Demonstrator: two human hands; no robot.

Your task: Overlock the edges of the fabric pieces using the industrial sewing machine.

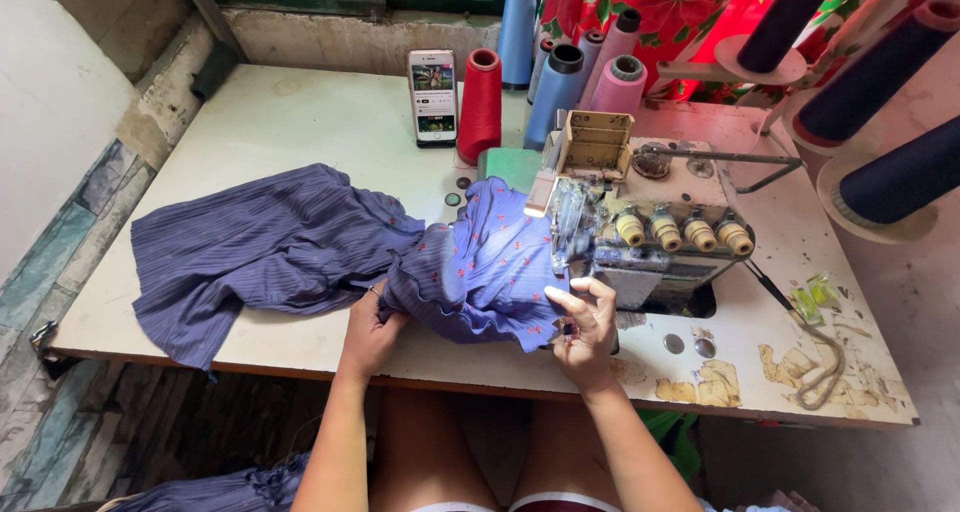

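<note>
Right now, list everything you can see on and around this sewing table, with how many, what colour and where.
fabric: one, blue-purple striped, spread across the table's left and middle
sewing machine: one, worn cream and grey, right of middle
table: one, off-white, chipped at the right front
phone: one, screen lit, propped upright at the back
red thread cone: one, beside the phone
pastel thread cones: several, blue and pink, behind the machine
dark thread cones: three, navy, on stands at the right
floral cloth: one, red, at the back
left hand: grips the fabric
right hand: fingers on the fabric at the machine
</note>
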